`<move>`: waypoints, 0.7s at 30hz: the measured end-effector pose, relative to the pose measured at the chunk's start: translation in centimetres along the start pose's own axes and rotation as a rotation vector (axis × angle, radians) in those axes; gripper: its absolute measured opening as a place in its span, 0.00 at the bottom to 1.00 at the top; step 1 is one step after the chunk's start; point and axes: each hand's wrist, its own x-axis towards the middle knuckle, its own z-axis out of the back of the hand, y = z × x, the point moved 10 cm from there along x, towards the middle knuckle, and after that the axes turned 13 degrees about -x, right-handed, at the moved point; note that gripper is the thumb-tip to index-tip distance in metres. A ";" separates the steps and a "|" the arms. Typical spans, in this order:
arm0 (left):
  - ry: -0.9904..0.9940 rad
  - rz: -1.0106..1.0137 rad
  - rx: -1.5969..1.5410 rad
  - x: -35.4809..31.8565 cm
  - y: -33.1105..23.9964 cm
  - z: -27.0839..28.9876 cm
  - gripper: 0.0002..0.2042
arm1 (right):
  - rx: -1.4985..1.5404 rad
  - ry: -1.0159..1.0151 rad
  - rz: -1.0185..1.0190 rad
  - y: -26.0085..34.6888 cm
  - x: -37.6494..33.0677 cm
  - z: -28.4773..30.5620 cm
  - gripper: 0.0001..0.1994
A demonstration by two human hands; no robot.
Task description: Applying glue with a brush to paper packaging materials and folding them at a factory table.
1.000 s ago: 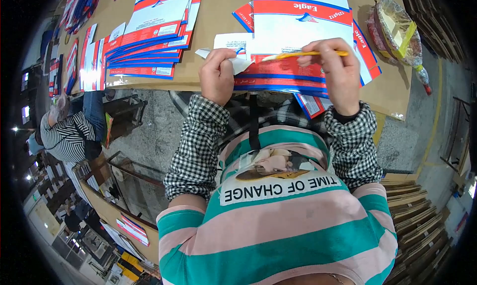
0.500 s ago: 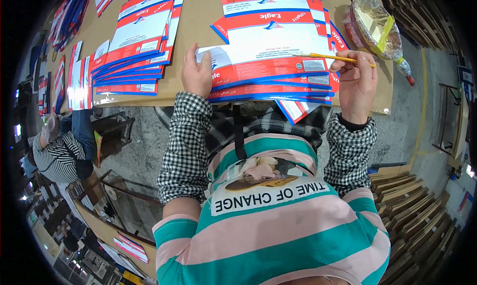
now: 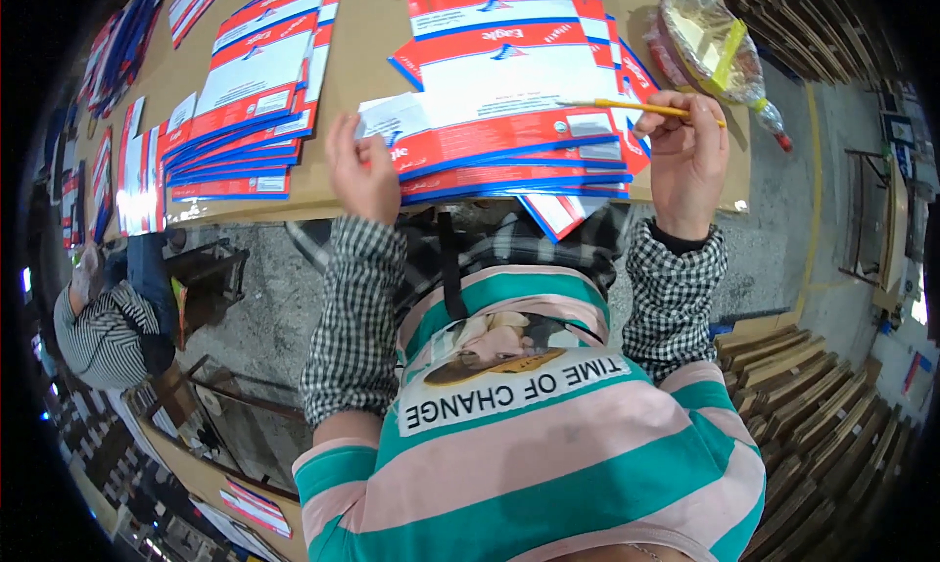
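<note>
A stack of flat, unfolded red, white and blue cartons (image 3: 504, 92) lies at the table's front edge before me. My left hand (image 3: 364, 175) is at the stack's left end, beside a white end flap (image 3: 392, 115) of the top carton. Its thumb and fingers are apart, with nothing seen between them. My right hand (image 3: 688, 161) is closed on the yellow handle of a thin paintbrush (image 3: 622, 104). The brush points left, its tip over the white panel of the top carton. Whether the tip touches the card cannot be told.
A plastic-wrapped bowl (image 3: 676, 48) of pale paste, with a yellow strip across it, stands at the table's right. More flat cartons (image 3: 257, 77) are fanned out at left. A person in a striped top (image 3: 113, 337) works farther left. Cardboard stacks (image 3: 803, 396) stand at right.
The whole view has shifted, so the table and cartons sit farther left. My left thumb has drawn back slightly from the flap. The right hand still grips the brush over the top carton.
</note>
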 end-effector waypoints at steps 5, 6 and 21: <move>0.221 -0.285 0.345 -4.6 -4.1 0.0 0.22 | 0.041 -0.018 0.042 0.9 0.5 0.8 0.07; 0.308 -0.296 0.433 -5.0 -3.9 -1.1 0.24 | 0.031 -0.033 0.041 0.9 0.7 1.0 0.07; 0.449 -0.415 0.460 -4.0 -2.4 2.1 0.22 | -0.807 0.248 0.332 2.6 2.4 -5.6 0.08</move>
